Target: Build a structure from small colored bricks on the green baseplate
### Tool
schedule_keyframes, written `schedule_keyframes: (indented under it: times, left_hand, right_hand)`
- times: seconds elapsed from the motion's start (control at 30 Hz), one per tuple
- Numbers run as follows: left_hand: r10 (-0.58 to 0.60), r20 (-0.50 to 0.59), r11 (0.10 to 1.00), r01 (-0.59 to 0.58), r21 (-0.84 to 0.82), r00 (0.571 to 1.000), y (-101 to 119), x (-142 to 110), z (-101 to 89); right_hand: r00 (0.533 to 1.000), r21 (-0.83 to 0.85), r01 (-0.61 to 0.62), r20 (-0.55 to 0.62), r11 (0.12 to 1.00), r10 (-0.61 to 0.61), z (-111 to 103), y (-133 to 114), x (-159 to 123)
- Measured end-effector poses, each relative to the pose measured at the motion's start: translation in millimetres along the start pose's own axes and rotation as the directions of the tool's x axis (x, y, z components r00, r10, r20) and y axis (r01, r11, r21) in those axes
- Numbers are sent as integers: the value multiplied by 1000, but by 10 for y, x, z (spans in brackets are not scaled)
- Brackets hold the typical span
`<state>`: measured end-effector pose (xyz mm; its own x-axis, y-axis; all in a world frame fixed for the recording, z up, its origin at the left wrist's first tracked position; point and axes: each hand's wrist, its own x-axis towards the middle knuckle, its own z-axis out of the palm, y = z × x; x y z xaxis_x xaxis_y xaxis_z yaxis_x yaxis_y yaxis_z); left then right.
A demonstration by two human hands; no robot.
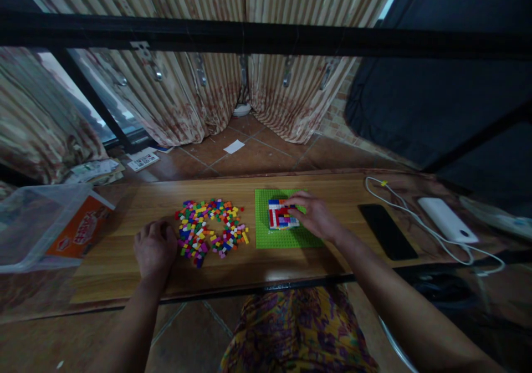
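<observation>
at the far left we have a clear plastic tub [33,226] with an orange packet [81,229] showing through its side. next comes our left hand [154,251], resting on the wooden table [112,251], back up and fingers bent, just beside the loose bricks [199,223]. we cannot tell whether anything is under those fingers. the bricks lie in a rough ring of many colours, small pieces heaped and scattered, and none of these looks joined into anything large.

to the right of them is the green board [261,239], flat on the table. on it stands the brick build [277,218], low and blocky, with white, red, blue, orange and purple pieces at the top. we judge it partly made: the pieces fit together in a compact block, but the top looks patchy and uneven, and a large share of bricks lies loose. how many layers it has, we cannot make out.

our right hand [313,215] reaches in from the right, fingertips at the top of the build; whether they pinch a brick we cannot tell. our two hands are well apart. farther right lie a black phone [386,231], a white cable [415,224] and a white power bank [446,219].
</observation>
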<state>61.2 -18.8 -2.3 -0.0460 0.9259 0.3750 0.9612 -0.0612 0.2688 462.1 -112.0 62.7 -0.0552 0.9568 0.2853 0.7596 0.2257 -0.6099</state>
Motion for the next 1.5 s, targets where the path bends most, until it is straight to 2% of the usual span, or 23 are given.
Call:
schedule_keyframes:
  times: [0.2, 0.3, 0.6, 0.87, 1.23, 1.5]
  left_hand:
    - [3, -3, 1000, -3, 6, 1000, 10, -5, -9]
    - [7, -4, 1000, -7, 7, 1000, 19, -5, -14]
    - [-5, 2, 1000, 5, 17, 1000, 50, -2, -35]
    - [-19, 1, 1000, 19, -21, 1000, 46, -13, -30]
    - [12, 10, 1000, -12, 20, 1000, 29, -13, -24]
    - [1, -1, 1000, -1, -12, 1000, 35, -18, -24]
  right_hand:
    - [979, -151, 169, 138, 974, -149, 132, -83, 151]
    - [974, -187, 189, 164, 964, -159, 180, -59, 164]
    - [995, -26, 99, 17, 995, -99, 375, -6, 100]
    - [995, 44, 70, -81, 997, -66, 475, 7, 35]
    - [993, 49, 43, -115, 998, -37, 472, -70, 27]
    - [991, 44, 8, -130, 999, -2, 509, -84, 80]
